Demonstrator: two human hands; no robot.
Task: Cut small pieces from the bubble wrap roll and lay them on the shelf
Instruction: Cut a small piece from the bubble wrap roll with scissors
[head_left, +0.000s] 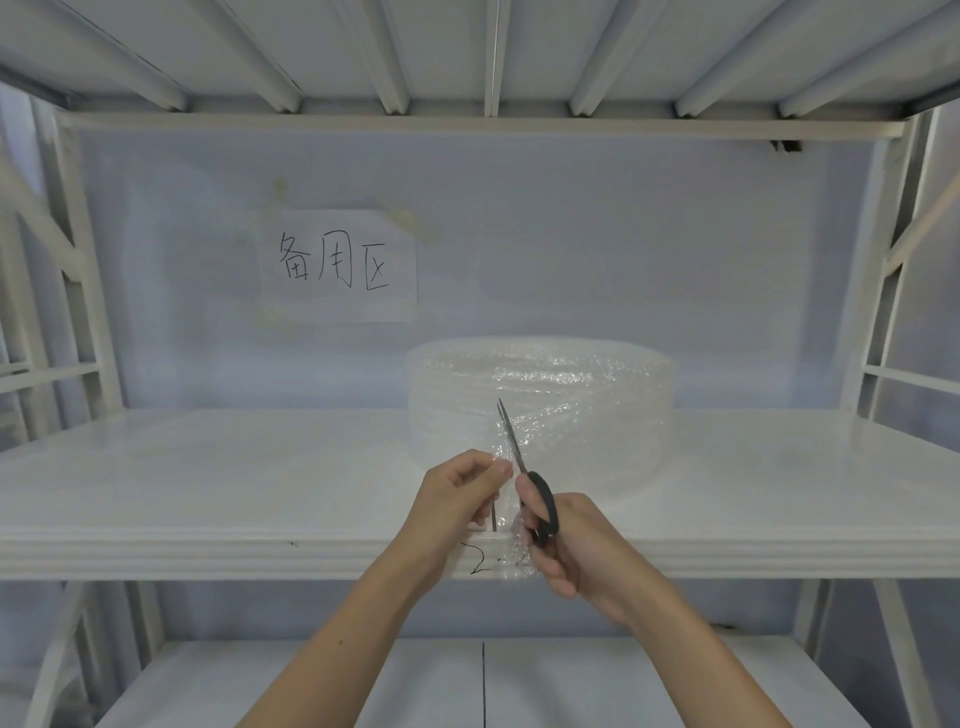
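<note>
**Scissors in the loose bubble wrap**

The bubble wrap roll (540, 405) lies flat on the white shelf (208, 483), right of centre. A loose strip (506, 447) trails from it toward 6 o'clock, over the shelf's front edge. The left hand (457, 493) pinches that strip; the right hand (566, 545) grips black-handled scissors (524, 478), blades pointing to 12 o'clock.

Paper sign (340, 265) — "备用区"; shelf edge (208, 558) — "2".

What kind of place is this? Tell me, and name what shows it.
Probably a storeroom or packing area: white metal racking with a bare shelf, a handwritten paper sign taped to the back panel, and a bubble wrap roll.
</note>
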